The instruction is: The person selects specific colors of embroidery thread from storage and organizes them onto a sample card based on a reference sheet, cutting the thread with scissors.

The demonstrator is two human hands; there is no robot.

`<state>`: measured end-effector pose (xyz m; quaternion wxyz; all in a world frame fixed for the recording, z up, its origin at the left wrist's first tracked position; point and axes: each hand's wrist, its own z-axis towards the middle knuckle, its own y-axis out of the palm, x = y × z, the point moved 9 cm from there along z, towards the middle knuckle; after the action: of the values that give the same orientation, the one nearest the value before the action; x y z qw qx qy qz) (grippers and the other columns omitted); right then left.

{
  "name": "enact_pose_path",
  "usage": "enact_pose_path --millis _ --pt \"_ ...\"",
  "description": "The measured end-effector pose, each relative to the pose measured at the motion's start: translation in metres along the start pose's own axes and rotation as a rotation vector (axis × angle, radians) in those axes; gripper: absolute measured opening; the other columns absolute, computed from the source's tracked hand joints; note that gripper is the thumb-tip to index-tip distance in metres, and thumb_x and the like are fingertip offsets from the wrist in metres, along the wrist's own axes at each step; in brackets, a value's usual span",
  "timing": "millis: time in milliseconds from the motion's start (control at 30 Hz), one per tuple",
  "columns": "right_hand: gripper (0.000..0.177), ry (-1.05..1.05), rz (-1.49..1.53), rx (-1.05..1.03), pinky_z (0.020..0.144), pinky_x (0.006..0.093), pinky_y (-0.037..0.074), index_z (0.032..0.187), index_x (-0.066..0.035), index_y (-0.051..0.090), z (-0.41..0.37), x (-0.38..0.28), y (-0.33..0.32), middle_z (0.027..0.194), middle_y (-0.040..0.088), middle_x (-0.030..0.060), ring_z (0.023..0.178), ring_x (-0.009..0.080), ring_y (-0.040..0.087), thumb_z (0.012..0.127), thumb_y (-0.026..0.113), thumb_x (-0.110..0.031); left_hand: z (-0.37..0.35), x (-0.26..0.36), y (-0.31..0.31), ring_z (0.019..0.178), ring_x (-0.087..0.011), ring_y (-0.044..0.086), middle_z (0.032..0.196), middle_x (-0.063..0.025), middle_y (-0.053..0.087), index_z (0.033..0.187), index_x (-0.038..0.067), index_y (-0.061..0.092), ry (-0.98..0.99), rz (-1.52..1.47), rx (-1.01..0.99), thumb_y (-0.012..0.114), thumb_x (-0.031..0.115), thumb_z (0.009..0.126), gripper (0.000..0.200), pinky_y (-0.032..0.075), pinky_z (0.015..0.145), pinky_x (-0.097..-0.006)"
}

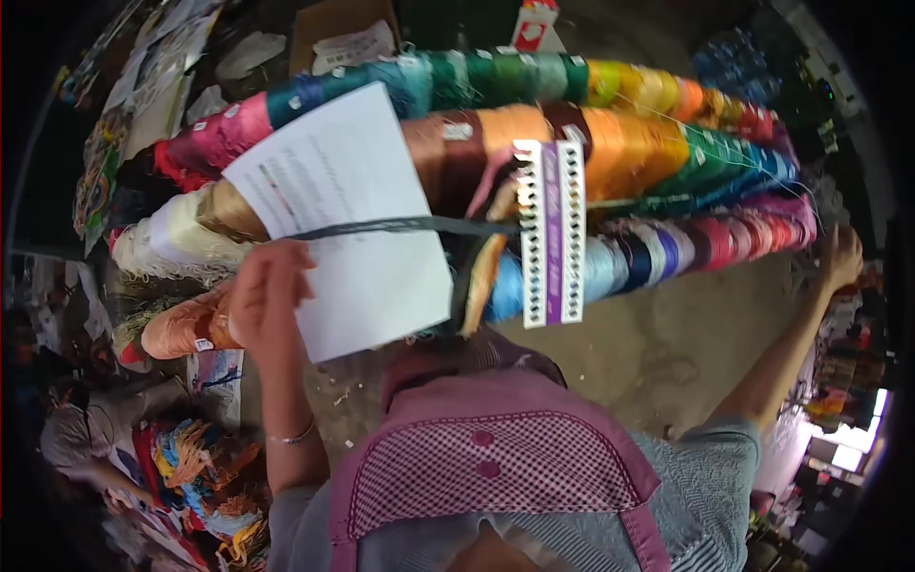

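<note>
My left hand (pixel 259 297) is closed, with fingers curled, at the left edge of a white printed sheet (pixel 376 296). A dark strand of thread (pixel 381 227) runs across the sheet to its fingers, partly hidden there. Beside the sheet, a white and purple card with punched holes (pixel 553 234) lies over the thread skeins. At far right, my right hand (pixel 842 259) is closed near the ends of the skein rows. Whatever it grips is too small to make out. Blue skeins (pixel 572 276) and orange skeins (pixel 620 157) lie in rows before me.
Behind the rows are a cardboard box (pixel 345 33) and a red and white box (pixel 536 24). Another person (pixel 81 434) is at lower left, by a pile of loose coloured yarn (pixel 210 477). Bare floor (pixel 658 357) shows below the skeins.
</note>
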<state>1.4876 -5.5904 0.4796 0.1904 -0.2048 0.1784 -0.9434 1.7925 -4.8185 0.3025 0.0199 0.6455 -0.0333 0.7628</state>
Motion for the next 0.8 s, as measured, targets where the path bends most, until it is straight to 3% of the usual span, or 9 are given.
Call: enact_pose_path --millis 67,167,233,300,333,400,500,567,800 --pt "0.019 0.266 0.97 -0.052 0.082 0.0286 0.048 0.1 -0.001 0.069 -0.034 -0.044 -0.026 0.099 0.068 0.0087 0.088 0.0175 0.063 0.088 0.063 -0.015 -0.009 -0.001 0.069 0.061 -0.0065 0.05 0.085 -0.0034 0.063 0.097 -0.001 0.067 -0.017 0.113 -0.304 0.054 0.008 0.094 0.016 0.04 0.054 -0.0203" --pt "0.014 0.268 1.21 -0.313 0.077 0.0258 0.046 0.095 0.0 0.066 -0.087 -0.18 -0.096 0.09 0.065 0.0057 0.082 0.0132 0.059 0.091 0.06 -0.012 -0.032 -0.024 0.157 0.057 -0.0076 0.052 0.077 -0.0018 0.064 0.096 0.003 0.071 -0.225 0.297 -0.55 0.058 0.02 0.094 0.022 0.041 0.052 -0.0235" --pt "0.008 0.279 1.502 -0.634 0.076 0.0268 0.046 0.094 -0.001 0.066 -0.138 -0.266 -0.134 0.088 0.064 0.0042 0.084 0.0119 0.058 0.089 0.063 -0.007 -0.035 -0.041 0.187 0.058 -0.0095 0.055 0.077 -0.0026 0.065 0.097 0.0 0.07 -0.127 0.525 -0.584 0.06 0.021 0.093 0.024 0.044 0.055 -0.0251" --pt "0.008 -0.05 1.577 -0.433 0.075 0.0273 0.048 0.094 0.0 0.065 -0.167 -0.321 -0.187 0.091 0.066 0.0097 0.085 0.0156 0.061 0.087 0.064 0.001 -0.04 -0.053 0.205 0.064 -0.0098 0.058 0.081 -0.0047 0.067 0.098 -0.003 0.068 -0.165 0.677 -0.631 0.062 0.018 0.092 0.023 0.047 0.058 -0.0256" --pt "0.009 -0.074 1.638 -0.544 0.072 0.0266 0.049 0.097 0.0 0.063 -0.185 -0.347 -0.198 0.092 0.067 0.0114 0.082 0.0182 0.063 0.089 0.062 0.0 -0.042 -0.061 0.211 0.068 -0.0094 0.06 0.083 -0.0055 0.068 0.099 -0.004 0.066 -0.117 0.555 -0.599 0.063 0.016 0.091 0.022 0.048 0.06 -0.0247" --pt "0.012 0.276 1.995 -0.969 0.066 0.0232 0.05 0.104 0.0 0.058 -0.224 -0.388 -0.203 0.087 0.069 0.0084 0.073 0.0126 0.064 0.093 0.058 -0.003 -0.044 -0.09 0.216 0.077 -0.0091 0.063 0.087 -0.006 0.068 0.103 -0.004 0.062 -0.126 0.319 -0.602 0.066 0.012 0.088 0.022 0.05 0.067 -0.0232" --pt "0.01 0.391 2.142 -1.14 0.065 0.0219 0.049 0.1 0.002 0.062 -0.251 -0.42 -0.201 0.082 0.066 0.0039 0.071 0.0072 0.06 0.091 0.06 -0.004 -0.047 -0.078 0.222 0.08 -0.0105 0.064 0.088 -0.0064 0.066 0.103 -0.003 0.058 -0.251 0.225 -0.624 0.062 0.007 0.091 0.016 0.052 0.072 -0.0244" --pt "0.009 0.382 2.028 -1.057 0.064 0.0212 0.047 0.094 0.003 0.065 -0.248 -0.42 -0.199 0.082 0.066 0.0041 0.07 0.0076 0.06 0.09 0.063 -0.004 -0.052 -0.082 0.222 0.077 -0.0151 0.067 0.088 -0.0128 0.069 0.102 -0.006 0.058 -0.372 -0.038 -0.566 0.063 0.001 0.086 0.018 0.054 0.069 -0.0268" --pt "0.006 0.184 1.764 -0.808 0.058 0.0247 0.045 0.088 0.0 0.065 -0.237 -0.418 -0.208 0.075 0.059 0.0068 0.065 0.0122 0.056 0.082 0.067 0.0 -0.053 -0.098 0.222 0.075 -0.0134 0.066 0.094 -0.0079 0.066 0.119 -0.003 0.057 -0.311 -0.106 -0.57 0.056 0.004 0.094 0.026 0.056 0.065 -0.0261"
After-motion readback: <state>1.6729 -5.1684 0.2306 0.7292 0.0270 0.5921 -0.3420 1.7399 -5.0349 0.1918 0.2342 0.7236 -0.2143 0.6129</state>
